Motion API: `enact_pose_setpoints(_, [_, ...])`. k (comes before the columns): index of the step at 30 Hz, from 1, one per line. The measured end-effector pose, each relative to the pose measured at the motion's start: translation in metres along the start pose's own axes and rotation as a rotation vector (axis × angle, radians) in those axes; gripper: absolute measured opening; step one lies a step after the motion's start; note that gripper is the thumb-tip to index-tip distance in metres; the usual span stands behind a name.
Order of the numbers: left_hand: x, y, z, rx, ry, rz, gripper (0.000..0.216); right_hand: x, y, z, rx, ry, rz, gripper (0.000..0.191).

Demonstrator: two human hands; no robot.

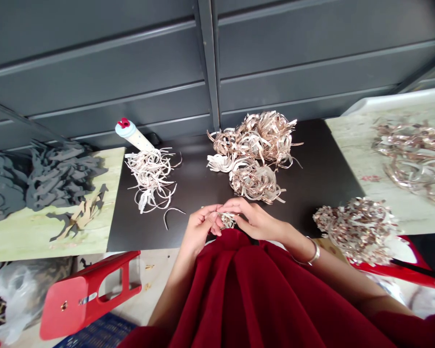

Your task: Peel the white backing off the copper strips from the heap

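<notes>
The left hand (199, 230) and right hand (256, 220) meet above the near edge of the dark bench (188, 181), their fingers (213, 212) pinched together on a small bunch of shiny pinkish strips (227, 220). A metal bangle (313, 252) circles the right wrist. Toward the far edge lies a large heap of curled strips (251, 154). Nearer the left edge, a paler tangle (151, 178) sits just beside a white tube with a red cap (133, 134). Past the left edge, a pale board (14, 241) carries gray cut shapes (59, 176). Past the right edge, a white tray (387, 104) holds more strips (413, 154). A red stool (90, 295) stands on the floor below.
</notes>
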State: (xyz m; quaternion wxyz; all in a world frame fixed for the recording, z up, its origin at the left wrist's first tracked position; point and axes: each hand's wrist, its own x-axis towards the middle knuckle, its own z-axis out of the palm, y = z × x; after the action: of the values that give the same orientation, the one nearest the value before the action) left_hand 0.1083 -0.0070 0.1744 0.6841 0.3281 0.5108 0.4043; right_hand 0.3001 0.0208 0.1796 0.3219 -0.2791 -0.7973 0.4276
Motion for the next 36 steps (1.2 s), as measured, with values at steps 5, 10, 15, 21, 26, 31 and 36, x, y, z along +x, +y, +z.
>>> enact_pose_setpoints(5, [-0.002, -0.004, 0.005, 0.094, 0.072, 0.062, 0.038, 0.000, 0.000, -0.011, 0.034, -0.075, 0.026, 0.044])
enact_pose_setpoints(10, [-0.009, -0.006, 0.009, 0.161, 0.051, 0.055, 0.037, -0.002, 0.007, -0.021, 0.218, -0.093, 0.101, 0.038])
enact_pose_setpoints(15, [-0.015, -0.001, -0.003, 0.276, 0.102, 0.066, 0.038, -0.008, 0.034, -0.040, 0.604, 0.021, 0.325, 0.024])
enact_pose_setpoints(21, [-0.019, 0.006, -0.029, 0.313, 0.155, 0.155, 0.034, -0.003, 0.089, -0.019, 0.242, 0.164, 0.370, 0.014])
enact_pose_setpoints(26, [-0.021, 0.009, -0.017, 0.411, 0.111, 0.251, 0.030, 0.006, 0.125, 0.067, -0.151, 0.014, 0.346, 0.026])
enact_pose_setpoints(31, [-0.030, 0.020, -0.011, 0.814, 0.128, 0.585, 0.024, -0.023, 0.147, 0.100, -0.267, -0.250, 0.289, 0.024])
enact_pose_setpoints(36, [-0.035, 0.017, -0.020, 1.121, 0.169, 0.873, 0.033, -0.050, 0.156, 0.079, -0.315, -0.356, 0.233, 0.031])
